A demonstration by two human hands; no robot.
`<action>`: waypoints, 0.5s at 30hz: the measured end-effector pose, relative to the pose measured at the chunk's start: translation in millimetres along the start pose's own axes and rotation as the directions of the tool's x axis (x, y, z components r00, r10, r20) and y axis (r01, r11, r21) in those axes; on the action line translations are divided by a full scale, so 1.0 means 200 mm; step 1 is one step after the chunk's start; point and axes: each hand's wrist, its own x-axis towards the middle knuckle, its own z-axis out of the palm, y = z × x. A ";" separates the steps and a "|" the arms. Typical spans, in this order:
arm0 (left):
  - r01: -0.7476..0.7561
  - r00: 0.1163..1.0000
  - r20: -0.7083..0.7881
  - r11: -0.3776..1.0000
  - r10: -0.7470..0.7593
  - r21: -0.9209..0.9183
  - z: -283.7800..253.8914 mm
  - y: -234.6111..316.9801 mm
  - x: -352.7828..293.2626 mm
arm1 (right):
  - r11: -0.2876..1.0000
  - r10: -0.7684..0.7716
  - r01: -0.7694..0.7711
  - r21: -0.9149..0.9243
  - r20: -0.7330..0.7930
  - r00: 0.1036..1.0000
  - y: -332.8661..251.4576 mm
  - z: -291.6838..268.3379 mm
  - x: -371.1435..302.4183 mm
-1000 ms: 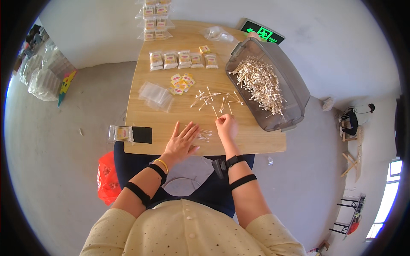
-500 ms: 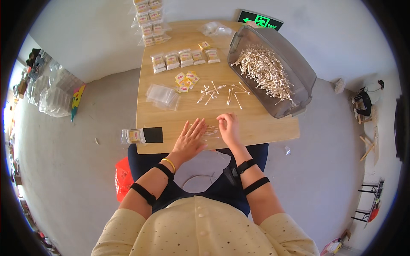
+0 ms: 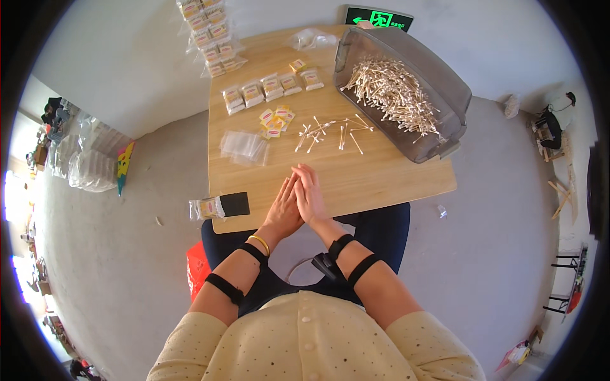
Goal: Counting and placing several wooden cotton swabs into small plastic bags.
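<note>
My left hand and my right hand meet over the near part of the table, fingers long and pressed together. Their sides touch, and the right fingers overlap the left fingertips. The small bunch of cotton swabs seen there earlier is now hidden between or beneath them. Farther off lie loose cotton swabs in small scattered groups. A stack of clear plastic bags and a pile of yellow-and-white cards are beyond my left hand. At the near left edge, a filled swab packet adjoins a black flat piece.
A grey bin holding a heap of cotton swabs lies tilted at the far right. Several filled packets line the back of the wooden table. Taller stacks of packets stand at the far left corner.
My right hand has moved left against my left hand, and its curled fingers have straightened. The swabs between the hands have gone out of sight. The whole view has tilted slightly.
</note>
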 end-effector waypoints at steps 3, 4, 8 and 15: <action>0.017 0.999 0.048 1.000 -0.017 0.013 -0.03 0.01 -0.01 | 0.998 -0.048 0.046 -0.040 -0.056 0.997 0.04 -0.05 0.03; 0.054 0.998 0.016 0.998 -0.054 -0.012 -0.04 0.02 -0.01 | 0.996 -0.064 0.058 -0.063 -0.088 0.994 0.07 -0.08 0.04; 0.132 0.988 0.063 0.979 -0.143 0.153 -0.04 0.02 0.06 | 0.992 -0.028 0.010 -0.125 -0.146 0.989 0.13 -0.24 0.04; 0.140 0.987 0.077 0.990 -0.142 0.034 -0.07 0.02 0.04 | 0.992 0.028 -0.044 -0.116 -0.136 0.990 0.12 -0.31 -0.03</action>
